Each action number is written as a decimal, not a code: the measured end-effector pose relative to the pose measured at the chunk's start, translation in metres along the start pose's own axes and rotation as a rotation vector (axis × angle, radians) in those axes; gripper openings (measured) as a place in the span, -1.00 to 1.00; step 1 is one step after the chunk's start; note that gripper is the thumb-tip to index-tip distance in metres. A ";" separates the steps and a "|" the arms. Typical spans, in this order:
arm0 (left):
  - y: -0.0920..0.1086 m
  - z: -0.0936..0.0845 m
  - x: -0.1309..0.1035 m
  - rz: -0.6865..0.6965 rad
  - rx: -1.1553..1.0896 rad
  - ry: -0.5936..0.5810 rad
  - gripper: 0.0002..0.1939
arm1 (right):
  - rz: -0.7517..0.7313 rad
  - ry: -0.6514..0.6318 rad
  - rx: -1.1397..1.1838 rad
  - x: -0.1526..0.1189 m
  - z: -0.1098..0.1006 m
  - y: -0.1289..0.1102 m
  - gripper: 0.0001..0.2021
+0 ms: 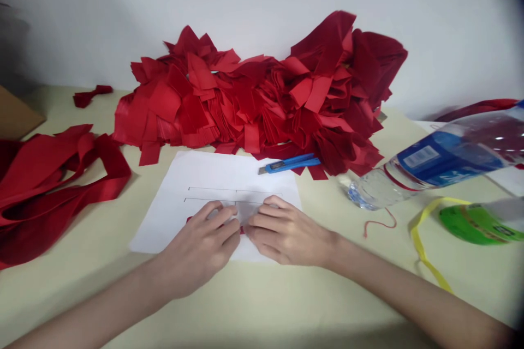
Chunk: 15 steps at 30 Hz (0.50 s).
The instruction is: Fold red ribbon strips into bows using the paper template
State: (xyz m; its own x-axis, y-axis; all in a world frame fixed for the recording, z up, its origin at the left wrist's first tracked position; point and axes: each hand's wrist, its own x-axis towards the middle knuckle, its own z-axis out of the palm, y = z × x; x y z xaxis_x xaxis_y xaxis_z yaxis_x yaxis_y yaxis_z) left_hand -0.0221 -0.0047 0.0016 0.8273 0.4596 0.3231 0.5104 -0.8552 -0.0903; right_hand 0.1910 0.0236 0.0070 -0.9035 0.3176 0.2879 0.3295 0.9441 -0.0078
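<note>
Pinching 1 mostly hidden red strip [242, 230], left hand [209, 239] and right hand [286, 232] curl over white paper [164, 221].

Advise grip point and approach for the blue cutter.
Probably best pinched across the middle of the blue cutter's handle, from above and the near side: it lies lengthwise left to right, the blade points left, and the right end meets the red strips.
</note>
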 end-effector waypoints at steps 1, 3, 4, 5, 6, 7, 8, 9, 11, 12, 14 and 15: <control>0.001 0.002 0.000 -0.007 0.006 -0.008 -0.78 | 0.013 0.002 0.008 0.001 0.000 0.000 -0.79; 0.002 0.005 0.000 -0.021 0.008 -0.012 -0.77 | 0.033 0.011 0.019 0.002 0.001 0.000 -0.76; 0.002 0.007 0.000 -0.028 -0.003 -0.008 -0.77 | 0.044 0.017 0.022 0.002 0.002 0.000 -0.75; 0.001 0.008 0.000 -0.043 -0.023 -0.002 -0.77 | 0.056 0.025 0.025 0.003 0.002 0.000 -0.75; 0.000 0.009 0.000 -0.069 -0.056 0.009 -0.77 | 0.068 0.029 0.028 0.003 0.003 0.000 -0.75; -0.001 0.009 0.001 -0.106 -0.104 0.022 -0.78 | 0.080 0.032 0.030 0.004 0.003 0.000 -0.75; -0.002 0.008 0.002 -0.152 -0.164 0.033 -0.78 | 0.092 0.033 0.031 0.004 0.004 0.000 -0.74; -0.004 0.008 0.004 -0.201 -0.230 0.039 -0.79 | 0.104 0.031 0.032 0.005 0.004 0.001 -0.74; -0.007 0.006 0.008 -0.276 -0.349 0.041 -0.78 | 0.127 0.029 0.034 0.005 0.005 0.000 -0.72; -0.008 0.005 0.010 -0.295 -0.391 0.036 -0.78 | 0.139 0.030 0.033 0.006 0.006 0.000 -0.72; -0.010 0.004 0.012 -0.310 -0.433 0.030 -0.79 | 0.164 0.037 0.027 0.007 0.008 -0.001 -0.73; -0.010 0.003 0.013 -0.313 -0.441 0.034 -0.79 | 0.172 0.042 0.016 0.008 0.009 -0.002 -0.74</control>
State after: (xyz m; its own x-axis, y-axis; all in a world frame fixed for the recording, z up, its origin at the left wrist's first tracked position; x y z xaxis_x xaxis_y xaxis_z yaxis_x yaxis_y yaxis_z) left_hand -0.0163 0.0107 0.0036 0.6399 0.7065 0.3024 0.5777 -0.7017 0.4171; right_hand 0.1809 0.0252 0.0003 -0.8218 0.4710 0.3206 0.4736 0.8775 -0.0753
